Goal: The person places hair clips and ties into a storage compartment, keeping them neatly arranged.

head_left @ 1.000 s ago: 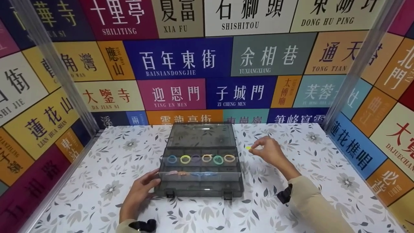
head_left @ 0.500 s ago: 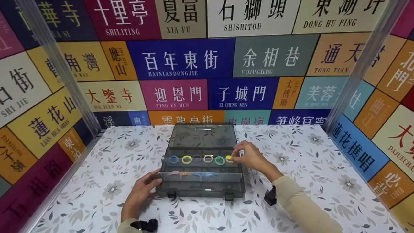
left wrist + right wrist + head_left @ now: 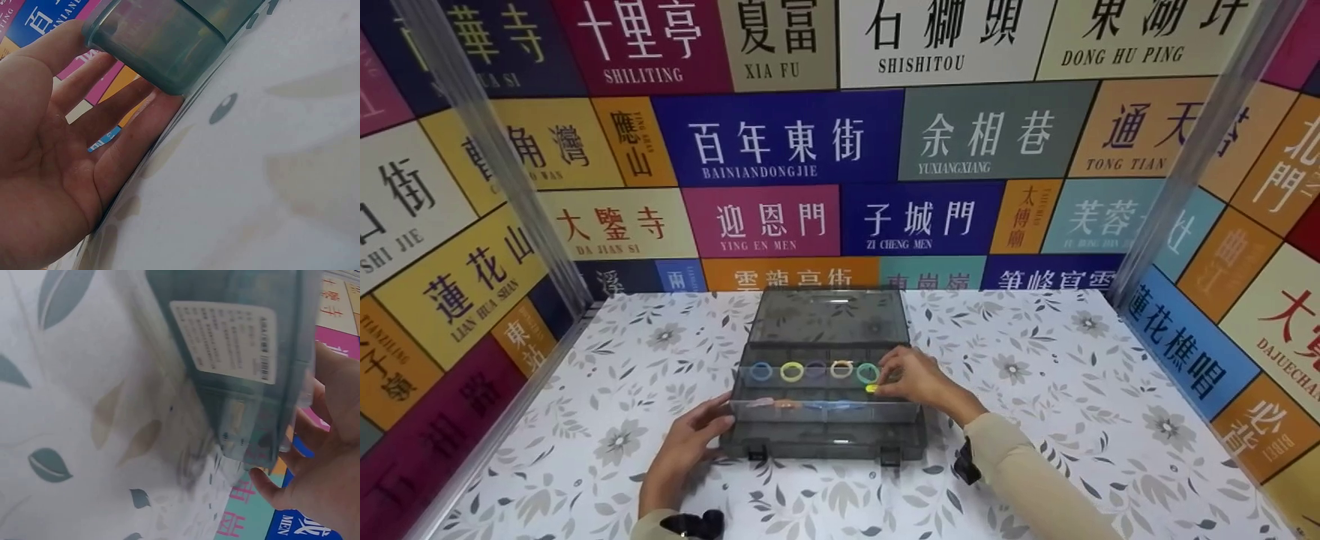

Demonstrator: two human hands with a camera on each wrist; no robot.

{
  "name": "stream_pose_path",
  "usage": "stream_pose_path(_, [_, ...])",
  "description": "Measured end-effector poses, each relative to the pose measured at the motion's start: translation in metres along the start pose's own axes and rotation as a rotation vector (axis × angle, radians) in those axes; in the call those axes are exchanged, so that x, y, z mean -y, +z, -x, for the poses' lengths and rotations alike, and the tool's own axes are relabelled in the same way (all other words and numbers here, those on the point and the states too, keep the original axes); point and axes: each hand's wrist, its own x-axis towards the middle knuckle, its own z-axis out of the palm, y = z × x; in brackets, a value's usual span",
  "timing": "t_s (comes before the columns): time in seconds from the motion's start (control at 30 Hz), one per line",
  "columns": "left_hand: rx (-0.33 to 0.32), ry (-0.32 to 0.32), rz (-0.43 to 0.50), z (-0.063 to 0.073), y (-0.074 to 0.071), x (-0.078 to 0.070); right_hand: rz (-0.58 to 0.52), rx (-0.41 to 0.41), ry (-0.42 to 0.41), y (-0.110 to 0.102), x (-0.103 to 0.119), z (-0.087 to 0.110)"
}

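A smoky see-through compartment box (image 3: 831, 316) stands on the table with its lid tipped back. A row of coloured rings lies in it, among them a blue ring (image 3: 761, 363) and a green ring (image 3: 868, 364). Between thumb and fingers my right hand (image 3: 919, 386) pinches a small yellow piece (image 3: 871, 388) over the right compartments; its kind is too small to tell. At the box's left side my left hand (image 3: 690, 446) rests with its fingers extended, touching the wall. The left wrist view shows the palm (image 3: 56, 169) facing the box corner (image 3: 163, 67).
Pink, orange and blue pieces (image 3: 840, 405) show in the front row of the box. Two latches (image 3: 890, 454) stick out at its front. A white label (image 3: 230, 343) is on an outer face. Flower-patterned cloth (image 3: 622, 439) covers the table; panels with lettering (image 3: 780, 139) stand behind.
My right hand has carried the yellow piece leftward from beside the box to above its right compartments, then lower and nearer the front. The rightmost ring is now hidden. My left hand stays put.
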Motion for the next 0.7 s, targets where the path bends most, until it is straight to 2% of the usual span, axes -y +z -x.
stream_pose_path(0.13, [0.006,0.005,-0.012,0.0,-0.001,0.001,0.029,0.028,0.001,0.007,-0.003,-0.002])
stream_pose_path(0.33, [0.009,0.046,-0.031,0.0,-0.001,0.002,0.053,0.052,0.029,0.008,-0.001,-0.003])
stream_pose_path(0.53, [0.001,0.029,-0.032,-0.001,0.001,0.001,0.089,0.046,0.045,0.007,0.001,-0.002])
stream_pose_path(0.7, [0.008,0.012,-0.023,-0.002,0.001,-0.002,0.043,0.069,-0.013,-0.003,-0.002,-0.001])
